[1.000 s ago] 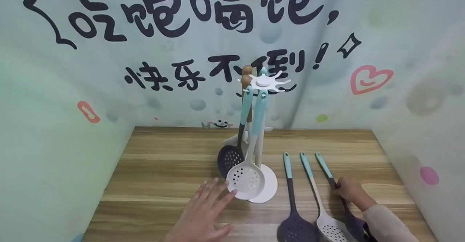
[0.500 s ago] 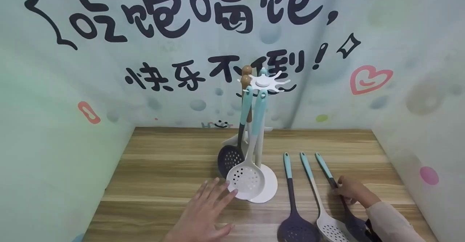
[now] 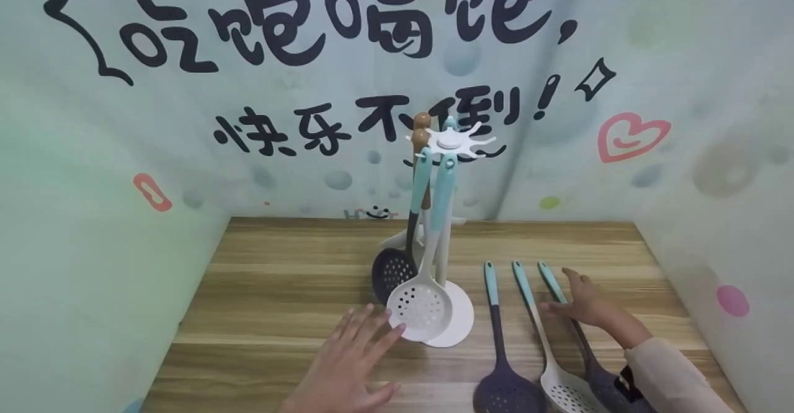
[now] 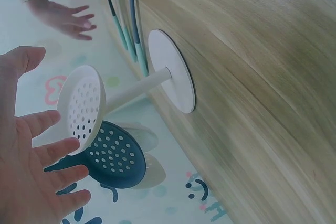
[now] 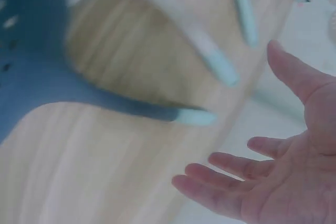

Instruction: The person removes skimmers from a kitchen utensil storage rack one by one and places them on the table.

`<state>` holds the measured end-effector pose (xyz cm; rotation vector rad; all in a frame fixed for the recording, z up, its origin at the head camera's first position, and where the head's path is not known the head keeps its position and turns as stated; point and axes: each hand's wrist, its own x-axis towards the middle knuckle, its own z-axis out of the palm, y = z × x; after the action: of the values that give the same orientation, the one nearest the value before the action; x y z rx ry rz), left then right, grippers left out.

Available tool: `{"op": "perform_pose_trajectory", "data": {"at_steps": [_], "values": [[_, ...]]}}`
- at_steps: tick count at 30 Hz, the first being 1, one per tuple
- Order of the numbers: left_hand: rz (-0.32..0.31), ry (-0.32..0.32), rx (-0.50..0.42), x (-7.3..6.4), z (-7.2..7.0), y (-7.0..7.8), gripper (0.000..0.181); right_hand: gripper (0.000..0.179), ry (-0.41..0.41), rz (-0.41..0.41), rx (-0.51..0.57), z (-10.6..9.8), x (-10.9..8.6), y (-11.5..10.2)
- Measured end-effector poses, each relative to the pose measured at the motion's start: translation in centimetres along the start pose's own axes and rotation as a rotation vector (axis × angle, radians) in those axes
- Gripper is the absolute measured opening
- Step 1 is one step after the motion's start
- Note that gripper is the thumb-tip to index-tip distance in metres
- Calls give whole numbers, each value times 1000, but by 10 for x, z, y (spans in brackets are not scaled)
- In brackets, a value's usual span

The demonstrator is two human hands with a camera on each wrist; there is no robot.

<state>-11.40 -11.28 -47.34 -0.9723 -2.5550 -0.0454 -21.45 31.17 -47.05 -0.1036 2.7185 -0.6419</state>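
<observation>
hanging from a white rack (image 3: 451, 142), a white skimmer (image 3: 428, 315) and a dark skimmer (image 3: 384, 270) have turquoise handles whose top ends meet the rack's arms; the holes there presumably take their weight, leaving the heads free. 2 brown knobs (image 3: 420, 139) show at the rack's top too. the left hand (image 3: 348, 363) is spread and grasps nothing; its fingertips lie at the white skimmer's edge, perhaps to steady it, though contact cannot be told. the right hand (image 3: 594, 306) is released, fingers extended over the handle of the rightmost dark utensil (image 3: 603, 376), which lies on the wooden table (image 3: 260, 314). beside it lie a white perforated utensil (image 3: 563, 388) and a dark perforated utensil (image 3: 508, 393), making 3 side by side, handle ends toward the backdrop (image 3: 620, 196), seemingly so that each is separate and easy to reach. the backdrop reads "吃饱喝饱, 快乐不倒!" in large black characters, the last character partly covered; a smaller word low down, starting with "h", is too obscured to read. no brand can be made out.
</observation>
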Motion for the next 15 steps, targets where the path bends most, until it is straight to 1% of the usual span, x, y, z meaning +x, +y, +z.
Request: {"op": "perform_pose_trajectory", "data": {"at_steps": [4,7,12,15], "values": [[3,-1,9,0,0,0,74,105,102,-84,-16,-4,-2,-22],[1,-9,9,0,0,0,74,105,153,-134,8,-6,-3,-39],[-3,-15,7,0,0,0,75,104,206,-211,21,-8,-6,-62],[-5,-13,11,0,-1,-1,76,100,251,-268,26,-7,-9,-75]]}}
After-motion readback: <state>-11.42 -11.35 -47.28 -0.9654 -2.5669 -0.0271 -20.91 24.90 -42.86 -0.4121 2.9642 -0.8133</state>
